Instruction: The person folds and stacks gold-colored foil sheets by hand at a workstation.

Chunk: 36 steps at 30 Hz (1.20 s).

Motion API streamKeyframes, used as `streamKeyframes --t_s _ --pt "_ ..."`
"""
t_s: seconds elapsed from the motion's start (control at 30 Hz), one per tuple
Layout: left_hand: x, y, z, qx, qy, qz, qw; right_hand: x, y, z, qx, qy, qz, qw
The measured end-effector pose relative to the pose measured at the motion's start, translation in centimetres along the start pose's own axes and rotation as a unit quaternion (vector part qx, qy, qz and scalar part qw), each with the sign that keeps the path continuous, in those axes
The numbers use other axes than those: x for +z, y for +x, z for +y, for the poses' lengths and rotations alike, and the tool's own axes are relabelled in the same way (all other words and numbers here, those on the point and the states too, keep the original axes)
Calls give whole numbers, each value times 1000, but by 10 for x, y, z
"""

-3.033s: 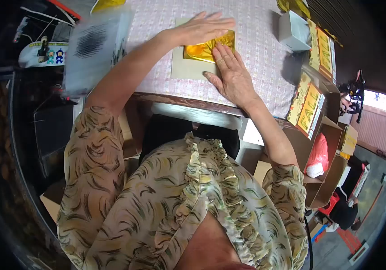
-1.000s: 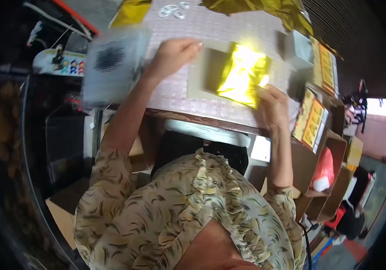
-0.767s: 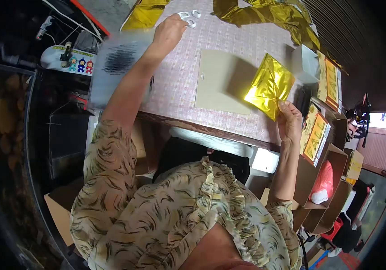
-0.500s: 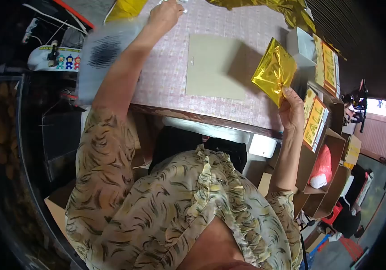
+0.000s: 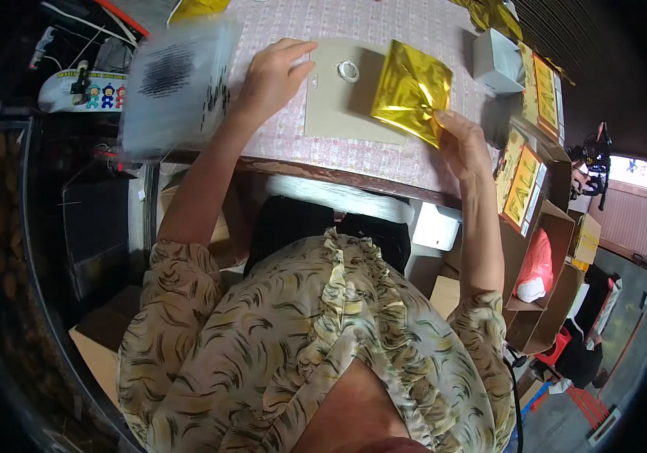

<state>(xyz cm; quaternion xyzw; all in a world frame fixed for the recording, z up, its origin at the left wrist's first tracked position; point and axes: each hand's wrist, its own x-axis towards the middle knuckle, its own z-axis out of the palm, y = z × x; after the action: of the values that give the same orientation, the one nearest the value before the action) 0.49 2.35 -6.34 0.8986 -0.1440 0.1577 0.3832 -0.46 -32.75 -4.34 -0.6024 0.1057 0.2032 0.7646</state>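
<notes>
My right hand [image 5: 461, 142] pinches the lower right corner of a shiny gold foil packet [image 5: 414, 83], raised over the right part of a beige card [image 5: 350, 124]. The card lies flat on the pink-and-white patterned table cover [image 5: 278, 143]. On the card, left of the packet, rests a small white ring-shaped item [image 5: 348, 72]. My left hand [image 5: 272, 79] is at the card's left edge, thumb and fingers apart, with nothing visible between them.
Clear plastic bags [image 5: 176, 83] with dark print are stacked at the table's left. To the right stand a white open box [image 5: 498, 64] and boxes marked FALL [image 5: 521, 189]. Gold foil [image 5: 489, 15] lies at the far right.
My left hand has come back from the far edge toward the card and opened. The white ring-shaped item now lies on the card. The gold packet has moved left, over the card.
</notes>
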Motion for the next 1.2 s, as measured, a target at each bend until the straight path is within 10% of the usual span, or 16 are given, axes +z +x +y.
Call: streamKeyframes --t_s 0.07,0.17,0.4,0.57,0.87,0.97,1.03,1.2 --pt "3 -15 5 73 153 58 984 4 17 -3 11 -33 -37 999" --pt "6 -26 0 -43 70 1 997 41 32 -4 34 -84 -78 993" --pt "4 -16 5 2 41 31 999 67 45 -3 40 -209 -8 977" --pt "41 6 24 173 207 -87 959 67 49 -2 36 -237 20 971" --pt "70 12 18 170 210 -150 951 72 46 -6 8 -301 28 953" --pt "71 12 16 167 219 -156 949 66 48 -8 -49 -387 -7 921" --pt "71 13 16 169 225 -155 947 62 46 -12 -220 -604 53 764" --pt "67 14 20 155 221 -184 945 61 47 -12 -218 -656 76 719"
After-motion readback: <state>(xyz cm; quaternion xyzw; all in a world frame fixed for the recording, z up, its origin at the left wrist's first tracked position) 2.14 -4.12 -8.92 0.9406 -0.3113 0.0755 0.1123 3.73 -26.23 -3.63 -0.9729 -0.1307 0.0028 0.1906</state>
